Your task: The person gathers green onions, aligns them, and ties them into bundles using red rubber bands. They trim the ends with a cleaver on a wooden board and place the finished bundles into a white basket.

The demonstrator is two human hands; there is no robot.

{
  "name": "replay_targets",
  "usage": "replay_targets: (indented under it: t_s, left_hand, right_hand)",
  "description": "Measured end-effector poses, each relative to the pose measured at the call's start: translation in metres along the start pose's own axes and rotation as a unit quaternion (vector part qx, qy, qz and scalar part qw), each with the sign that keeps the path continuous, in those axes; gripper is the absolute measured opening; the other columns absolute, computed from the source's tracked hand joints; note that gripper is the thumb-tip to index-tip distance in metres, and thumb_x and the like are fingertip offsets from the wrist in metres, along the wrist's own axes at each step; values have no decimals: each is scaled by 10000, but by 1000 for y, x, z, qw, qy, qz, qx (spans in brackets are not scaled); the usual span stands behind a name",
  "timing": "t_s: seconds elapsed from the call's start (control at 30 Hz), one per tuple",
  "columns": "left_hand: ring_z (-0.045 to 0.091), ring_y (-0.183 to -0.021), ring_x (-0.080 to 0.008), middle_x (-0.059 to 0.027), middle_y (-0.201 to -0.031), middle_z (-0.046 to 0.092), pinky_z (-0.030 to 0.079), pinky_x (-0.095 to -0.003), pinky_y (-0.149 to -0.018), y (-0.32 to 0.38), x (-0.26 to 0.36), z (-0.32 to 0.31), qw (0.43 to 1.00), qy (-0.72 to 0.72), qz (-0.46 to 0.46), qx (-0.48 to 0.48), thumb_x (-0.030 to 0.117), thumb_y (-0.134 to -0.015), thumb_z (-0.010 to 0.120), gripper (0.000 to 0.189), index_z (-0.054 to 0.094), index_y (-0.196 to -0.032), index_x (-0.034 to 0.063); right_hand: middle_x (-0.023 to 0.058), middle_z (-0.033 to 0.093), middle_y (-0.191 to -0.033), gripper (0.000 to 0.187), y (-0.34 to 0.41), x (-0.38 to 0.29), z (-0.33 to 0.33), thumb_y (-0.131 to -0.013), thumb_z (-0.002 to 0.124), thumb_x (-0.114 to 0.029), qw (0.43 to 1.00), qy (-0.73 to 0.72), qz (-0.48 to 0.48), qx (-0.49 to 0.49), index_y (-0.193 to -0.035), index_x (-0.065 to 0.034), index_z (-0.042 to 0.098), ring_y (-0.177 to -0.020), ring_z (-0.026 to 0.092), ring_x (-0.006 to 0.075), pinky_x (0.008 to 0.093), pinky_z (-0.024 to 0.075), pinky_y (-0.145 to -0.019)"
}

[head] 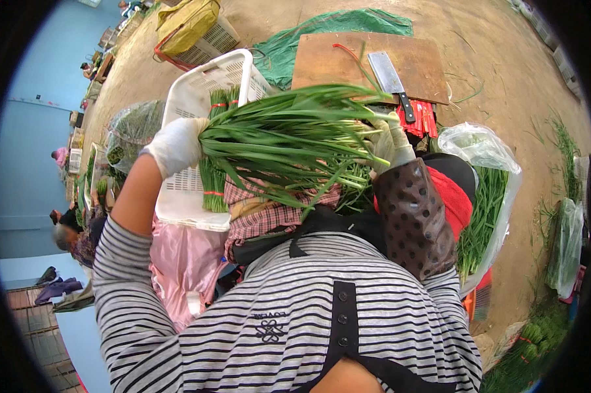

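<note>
Across my lap lies a loose bunch of garlic chives (285,132), held up sideways between my hands. My left hand (177,145), in a white glove, grips the leafy green ends. At the pale stem ends is my right hand (391,140), gloved too, its fingers partly behind the stems. More loose chives (354,189) lie beneath the bunch. Banded bundles of green stems (213,191) stand in a white plastic basket (249,73) beside my left hand. Beyond my right hand, a cleaver (386,69) rests on a wooden board (325,59), with red strips (423,120) at its near edge.
An open clear plastic bag (511,172) of chives stands at my right. A wrapped bundle (138,127) and a basket with a yellow sack (187,24) are at the left. A green tarp (285,44) lies behind the board. Other people (74,240) sit at far left.
</note>
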State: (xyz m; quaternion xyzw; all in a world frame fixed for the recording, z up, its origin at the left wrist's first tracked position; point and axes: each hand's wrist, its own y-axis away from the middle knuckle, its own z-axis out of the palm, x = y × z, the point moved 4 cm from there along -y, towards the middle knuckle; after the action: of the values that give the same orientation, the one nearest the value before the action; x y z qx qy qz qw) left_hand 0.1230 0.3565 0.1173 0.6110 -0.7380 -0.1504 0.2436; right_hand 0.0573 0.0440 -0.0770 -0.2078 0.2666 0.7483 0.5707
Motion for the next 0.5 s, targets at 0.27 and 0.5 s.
replay_targets:
  t_s: [0.27,0.5]
  left_hand:
    - [661,-672,-273,-150,-749,681,523,-360,-646,14,-15,7,997,-22,-27,67,89,-850,631,144,690,-977,57]
    - [657,-871,-385,-216,-894,678,527,-411,-748,21,50,-65,947,-253,130,149,135,-831,659,144,665,-942,44]
  right_hand:
    - [45,604,-1229,723,0,0,-13,-921,509,-642,998,44,47,-14,-1420,-119,482,-973,626,164,324,509,-773]
    - [75,639,-1247,676,6,-6,-17,-960,453,-610,999,54,0,-1,-1385,-90,523,-993,639,177,339,492,-834]
